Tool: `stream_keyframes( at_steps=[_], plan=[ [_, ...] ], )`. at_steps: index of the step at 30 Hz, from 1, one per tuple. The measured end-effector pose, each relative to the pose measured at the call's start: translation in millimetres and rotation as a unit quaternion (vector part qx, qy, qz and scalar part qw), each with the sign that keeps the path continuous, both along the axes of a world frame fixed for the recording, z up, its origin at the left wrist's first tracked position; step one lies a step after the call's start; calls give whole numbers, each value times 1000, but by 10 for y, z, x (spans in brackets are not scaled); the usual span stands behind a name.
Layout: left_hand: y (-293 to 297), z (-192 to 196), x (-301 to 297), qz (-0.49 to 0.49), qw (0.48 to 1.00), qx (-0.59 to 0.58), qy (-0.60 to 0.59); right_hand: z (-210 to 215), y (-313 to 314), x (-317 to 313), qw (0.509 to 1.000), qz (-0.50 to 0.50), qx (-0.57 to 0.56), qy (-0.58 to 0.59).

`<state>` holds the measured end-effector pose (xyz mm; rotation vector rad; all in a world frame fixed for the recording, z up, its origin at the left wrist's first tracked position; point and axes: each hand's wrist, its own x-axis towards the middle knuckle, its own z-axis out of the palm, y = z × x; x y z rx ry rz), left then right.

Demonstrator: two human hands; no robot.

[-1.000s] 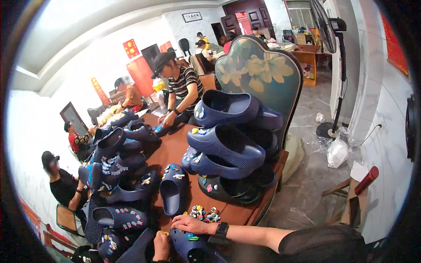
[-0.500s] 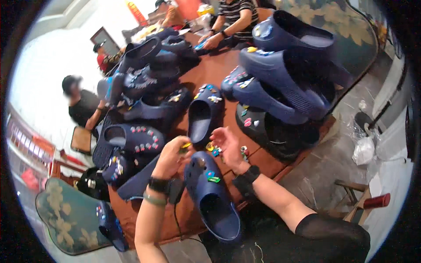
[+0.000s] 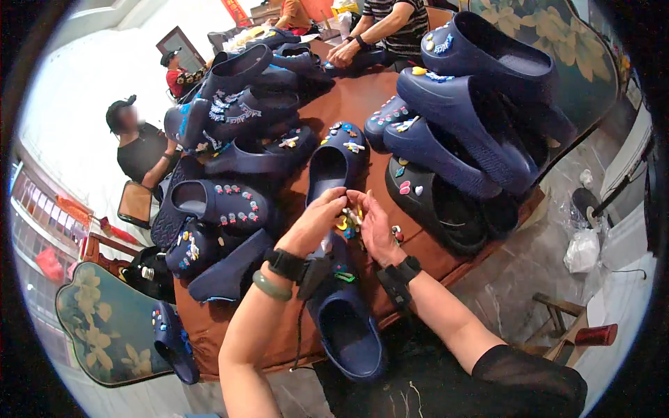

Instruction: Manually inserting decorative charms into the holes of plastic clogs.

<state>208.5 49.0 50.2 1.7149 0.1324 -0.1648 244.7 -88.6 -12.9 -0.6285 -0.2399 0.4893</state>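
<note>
My left hand (image 3: 317, 224) and my right hand (image 3: 378, 231) meet at the fingertips above the table. Both are closed in a pinch, and whatever lies between the fingers is too small to make out. Just beneath them is a small cluster of colourful shoe charms (image 3: 347, 224). Toe away from me, a navy clog (image 3: 348, 331) lies at the near table edge, with a green charm (image 3: 344, 276) on its upper. My left hand and wrist partly cover its toe. Beyond my fingers stands another navy clog (image 3: 327, 167), its toe decorated with several charms.
Stacks of decorated navy clogs rise on the left (image 3: 237, 115) and right (image 3: 467, 132) of the brown table (image 3: 376, 97). A black clog (image 3: 435, 205) sits at the right. A person in a striped shirt (image 3: 401, 28) handles a clog at the far end; others sit at the left.
My hands have come together from apart, the left moving right and up. The yellow charm seen in my left fingers is now hidden. The view has shifted slightly.
</note>
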Motion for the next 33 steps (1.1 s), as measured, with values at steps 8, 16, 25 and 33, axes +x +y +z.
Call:
stream_keyframes(
  at_steps=[8, 16, 25, 33],
  plan=[
    [59, 351, -756, -43, 933, 352, -62, 16, -25, 2, 995, -86, -37, -43],
    [-113, 254, -755, 3, 855, 517, -36, -38, -380, 195, 971, -70, 209, 93],
    [-55, 185, -737, -48, 833, 546, -77, 45, -493, 281, 934, -7, 344, 98],
    [-67, 199, -809, -70, 789, 593, -145, 39, -494, 297, 935, -7, 339, 104]
  ],
)
